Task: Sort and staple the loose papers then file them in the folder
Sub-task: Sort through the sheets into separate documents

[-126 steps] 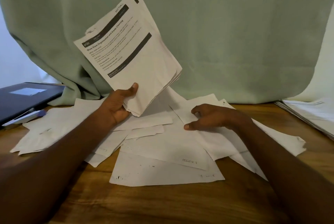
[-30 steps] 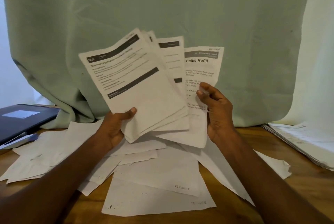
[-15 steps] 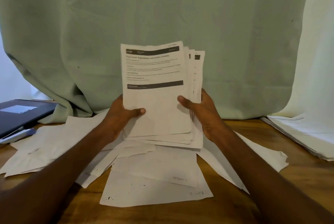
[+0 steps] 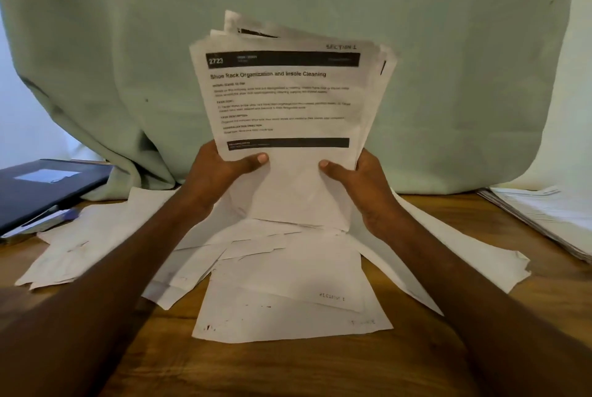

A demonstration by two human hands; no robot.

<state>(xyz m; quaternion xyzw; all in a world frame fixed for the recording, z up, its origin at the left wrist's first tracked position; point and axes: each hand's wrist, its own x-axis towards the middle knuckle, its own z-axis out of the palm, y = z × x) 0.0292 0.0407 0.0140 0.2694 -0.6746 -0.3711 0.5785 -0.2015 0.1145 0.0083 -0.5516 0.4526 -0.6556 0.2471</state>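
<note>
I hold a stack of printed sheets (image 4: 288, 127) upright in front of me, its top page headed "Shoe Rack Organization and Insole Cleaning". My left hand (image 4: 217, 175) grips the stack's lower left side, thumb across the front. On the lower right side my right hand (image 4: 365, 191) grips it the same way. The stack's bottom edge stands on the loose papers (image 4: 288, 294) that lie face down across the wooden table (image 4: 288, 371). A dark folder (image 4: 41, 188) lies at the far left, with a stapler-like object (image 4: 48, 220) beside it.
A second pile of papers (image 4: 551, 220) lies at the right table edge. A pale green cloth (image 4: 448, 76) hangs behind the table. Bare wood shows along the near edge.
The right hand picked a sheet off the table and added it to the fanned stack. Both hands then squared the stack upright and brought its bottom edge down onto the papers.
</note>
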